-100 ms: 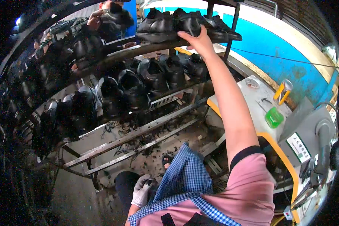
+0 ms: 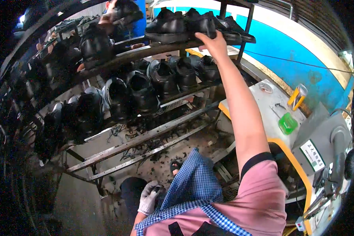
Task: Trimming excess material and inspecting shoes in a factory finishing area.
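Note:
My bare right hand (image 2: 215, 45) reaches up to the top shelf of the rack, thumb and forefinger spread apart. It is at the near end of a black shoe (image 2: 201, 24); whether it touches the shoe I cannot tell. Another black shoe (image 2: 166, 25) stands just left of that one. Down by my lap, my left hand (image 2: 148, 196) wears a pale glove with dark patches. Its fingers are curled around something dark, too hidden to name. A blue checked apron (image 2: 194, 177) lies beside it.
Black shoes (image 2: 139, 90) line the lower shelf. Beyond the rack a person's hand (image 2: 107, 17) holds a dark shoe (image 2: 128, 11). A worktable (image 2: 265, 102) at right carries a green container (image 2: 288, 123) and a yellow-banded cylinder (image 2: 297, 97). Scraps litter the floor beneath the rack's metal rails (image 2: 141, 131).
My right hand has dropped slightly away from the shoe on the top shelf. The other person's hand and shoe have moved up and right. My left hand stays put.

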Tool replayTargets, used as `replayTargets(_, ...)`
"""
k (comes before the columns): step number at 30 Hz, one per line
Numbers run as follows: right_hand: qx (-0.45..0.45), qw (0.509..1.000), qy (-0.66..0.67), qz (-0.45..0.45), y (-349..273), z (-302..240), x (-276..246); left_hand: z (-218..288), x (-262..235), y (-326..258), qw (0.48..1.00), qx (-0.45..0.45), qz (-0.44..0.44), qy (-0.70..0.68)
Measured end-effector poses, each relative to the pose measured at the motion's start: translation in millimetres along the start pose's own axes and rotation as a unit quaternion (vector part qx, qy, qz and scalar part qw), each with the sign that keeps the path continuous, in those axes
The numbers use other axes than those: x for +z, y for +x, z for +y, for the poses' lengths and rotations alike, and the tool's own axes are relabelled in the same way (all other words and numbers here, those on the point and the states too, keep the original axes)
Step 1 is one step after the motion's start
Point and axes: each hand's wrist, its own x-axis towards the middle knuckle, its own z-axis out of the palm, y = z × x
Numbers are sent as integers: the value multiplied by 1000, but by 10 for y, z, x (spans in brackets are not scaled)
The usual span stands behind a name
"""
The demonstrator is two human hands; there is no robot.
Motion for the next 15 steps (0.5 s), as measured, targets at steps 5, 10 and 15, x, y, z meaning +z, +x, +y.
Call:
replayTargets(5,-78,988,44,122,-444,-177,-566,2,-34,-43,999,-25,8,23)
replayTargets(10,-107,952,190,213,-1518,-268,-1098,-13,-91,-134,999,-50,5,22)
replayTargets(15,55,879,360,309,-2550,27,-1450,282,38,72,993,28,-82,85)
